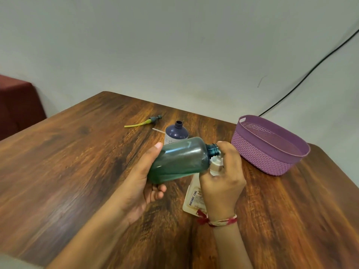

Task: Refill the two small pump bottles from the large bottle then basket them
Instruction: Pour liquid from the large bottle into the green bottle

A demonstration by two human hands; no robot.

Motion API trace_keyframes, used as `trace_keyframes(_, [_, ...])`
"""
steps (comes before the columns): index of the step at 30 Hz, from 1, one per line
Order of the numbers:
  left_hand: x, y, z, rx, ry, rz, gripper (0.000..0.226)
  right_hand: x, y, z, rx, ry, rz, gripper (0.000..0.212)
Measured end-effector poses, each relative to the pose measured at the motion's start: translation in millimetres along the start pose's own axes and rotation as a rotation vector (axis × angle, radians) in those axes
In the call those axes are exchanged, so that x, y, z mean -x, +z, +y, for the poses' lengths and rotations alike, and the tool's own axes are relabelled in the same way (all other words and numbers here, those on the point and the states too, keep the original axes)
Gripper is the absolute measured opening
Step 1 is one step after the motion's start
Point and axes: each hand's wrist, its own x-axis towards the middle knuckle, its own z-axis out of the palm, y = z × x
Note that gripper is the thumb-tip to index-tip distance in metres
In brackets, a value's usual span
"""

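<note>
Left grip clasps green bottle, tipped near level, open neck toward basket. Right grip wraps neck of white bottle, just left of basket, mouth beneath green neck. Purple bottle uncapped, upright, further left of basket; pump lies beyond it on surface.

Risk: narrow mouth, alignment uncertain; steeper tilt likely spills over fingers and surface. White bottle held tilted; slip possible.
</note>
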Motion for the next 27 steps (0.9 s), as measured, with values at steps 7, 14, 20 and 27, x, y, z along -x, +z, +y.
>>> trace_keyframes(7, [3.4,-2.0,3.6,-0.005,-0.025,-0.073,0.055,2.4,-0.8,-2.2,0.006,0.007,-0.036,0.071])
trace_keyframes(14, [4.2,-3.5,3.8,0.149,-0.034,-0.124,0.053,1.3,1.5,0.4,-0.049,-0.011,0.007,0.059])
trace_keyframes(20, [2.0,-1.3,1.5,0.116,-0.027,-0.063,0.058,4.3,-0.8,-2.2,-0.020,-0.009,0.032,0.053])
trace_keyframes(27, [6.2,3.0,-5.1,0.060,-0.016,-0.049,0.054,2.8,-1.7,-4.3,0.024,-0.024,-0.026,0.068])
